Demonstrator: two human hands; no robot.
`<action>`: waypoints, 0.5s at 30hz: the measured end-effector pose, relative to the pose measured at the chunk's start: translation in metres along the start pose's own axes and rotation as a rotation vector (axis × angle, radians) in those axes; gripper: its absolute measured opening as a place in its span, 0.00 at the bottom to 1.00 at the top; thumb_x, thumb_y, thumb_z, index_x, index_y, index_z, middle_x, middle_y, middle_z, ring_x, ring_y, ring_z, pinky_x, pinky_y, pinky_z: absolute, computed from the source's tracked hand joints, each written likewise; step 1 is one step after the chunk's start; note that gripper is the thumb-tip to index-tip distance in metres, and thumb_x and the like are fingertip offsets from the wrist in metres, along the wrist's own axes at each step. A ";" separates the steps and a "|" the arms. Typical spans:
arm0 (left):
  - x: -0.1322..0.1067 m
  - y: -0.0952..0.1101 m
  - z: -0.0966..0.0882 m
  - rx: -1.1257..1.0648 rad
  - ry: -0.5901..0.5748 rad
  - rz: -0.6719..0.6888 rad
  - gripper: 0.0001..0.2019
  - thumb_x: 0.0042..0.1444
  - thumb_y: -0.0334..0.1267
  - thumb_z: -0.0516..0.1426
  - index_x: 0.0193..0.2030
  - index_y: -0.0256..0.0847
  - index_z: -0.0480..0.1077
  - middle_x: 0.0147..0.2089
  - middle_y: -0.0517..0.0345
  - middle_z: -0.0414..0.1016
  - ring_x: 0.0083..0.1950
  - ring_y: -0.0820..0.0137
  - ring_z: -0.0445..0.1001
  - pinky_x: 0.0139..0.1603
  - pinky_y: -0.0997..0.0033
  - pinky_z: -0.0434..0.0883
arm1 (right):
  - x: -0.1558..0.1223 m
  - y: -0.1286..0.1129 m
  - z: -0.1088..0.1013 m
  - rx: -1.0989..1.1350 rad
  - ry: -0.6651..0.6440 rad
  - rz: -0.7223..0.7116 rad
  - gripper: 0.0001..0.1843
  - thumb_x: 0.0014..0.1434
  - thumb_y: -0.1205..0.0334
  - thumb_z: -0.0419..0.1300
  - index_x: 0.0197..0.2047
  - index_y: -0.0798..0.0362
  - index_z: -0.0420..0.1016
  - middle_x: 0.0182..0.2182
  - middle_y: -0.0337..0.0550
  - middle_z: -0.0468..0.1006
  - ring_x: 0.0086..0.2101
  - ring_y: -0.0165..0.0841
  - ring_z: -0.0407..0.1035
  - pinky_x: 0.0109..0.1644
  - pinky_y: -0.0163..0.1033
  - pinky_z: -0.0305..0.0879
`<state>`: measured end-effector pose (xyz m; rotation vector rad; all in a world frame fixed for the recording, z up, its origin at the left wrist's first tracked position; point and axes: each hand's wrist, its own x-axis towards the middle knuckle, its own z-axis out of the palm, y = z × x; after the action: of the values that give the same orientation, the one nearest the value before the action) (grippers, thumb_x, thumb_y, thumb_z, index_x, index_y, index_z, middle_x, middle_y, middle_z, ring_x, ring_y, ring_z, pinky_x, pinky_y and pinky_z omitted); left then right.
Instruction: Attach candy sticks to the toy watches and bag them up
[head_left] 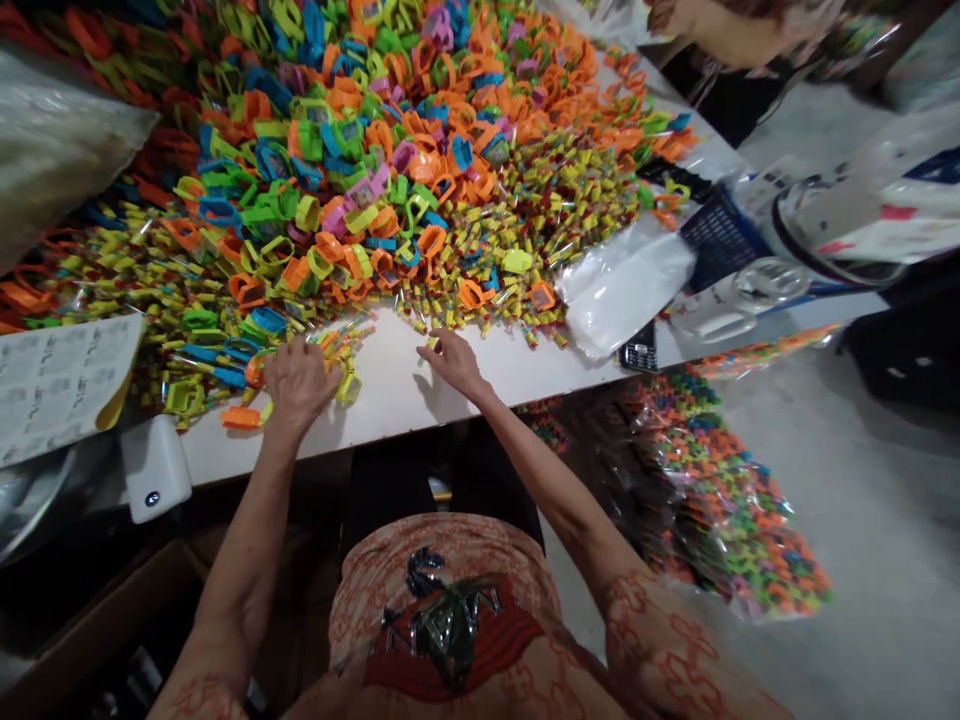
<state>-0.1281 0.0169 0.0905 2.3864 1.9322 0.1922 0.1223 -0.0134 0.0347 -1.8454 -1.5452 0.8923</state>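
Note:
My left hand is palm down at the front of the table, its fingers curled over the edge of a small heap. Its fingertips are hidden, so what they hold cannot be made out. Beside its thumb lies a yellow toy watch; an orange toy watch lies to its left. My right hand is over the bare white tabletop, thumb and fingers drawn together around a tiny yellowish piece. Just beyond both hands spreads a heap of small yellow-and-red wrapped sticks.
Behind rises a big pile of coloured plastic toy watches. Clear plastic bags, a keypad phone and a blue basket are at right. A white power bank overhangs the left edge. Filled bags lie on the floor. Another person's arm shows top right.

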 end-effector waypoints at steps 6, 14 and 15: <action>0.020 0.021 0.037 0.042 0.001 0.201 0.33 0.59 0.45 0.58 0.71 0.38 0.64 0.75 0.33 0.59 0.73 0.35 0.56 0.70 0.26 0.49 | 0.015 -0.013 0.010 -0.474 -0.015 0.076 0.17 0.70 0.62 0.52 0.59 0.57 0.68 0.57 0.57 0.75 0.51 0.43 0.72 0.47 0.41 0.66; 0.019 -0.036 0.056 0.053 -0.010 0.289 0.21 0.67 0.33 0.48 0.62 0.41 0.74 0.69 0.39 0.69 0.72 0.47 0.64 0.74 0.30 0.48 | -0.004 0.013 0.017 -0.576 0.058 -0.066 0.17 0.71 0.65 0.47 0.56 0.57 0.72 0.54 0.55 0.75 0.43 0.38 0.73 0.36 0.37 0.58; 0.019 -0.050 0.052 0.052 -0.001 0.306 0.21 0.67 0.31 0.48 0.60 0.42 0.76 0.68 0.40 0.71 0.71 0.48 0.65 0.74 0.31 0.48 | -0.006 0.018 0.019 -0.575 0.080 -0.097 0.17 0.71 0.65 0.48 0.56 0.57 0.73 0.54 0.55 0.75 0.42 0.37 0.73 0.35 0.37 0.57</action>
<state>-0.1650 0.0473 0.0335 2.7043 1.5798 0.1559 0.1177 -0.0225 0.0096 -2.1272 -1.9604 0.3357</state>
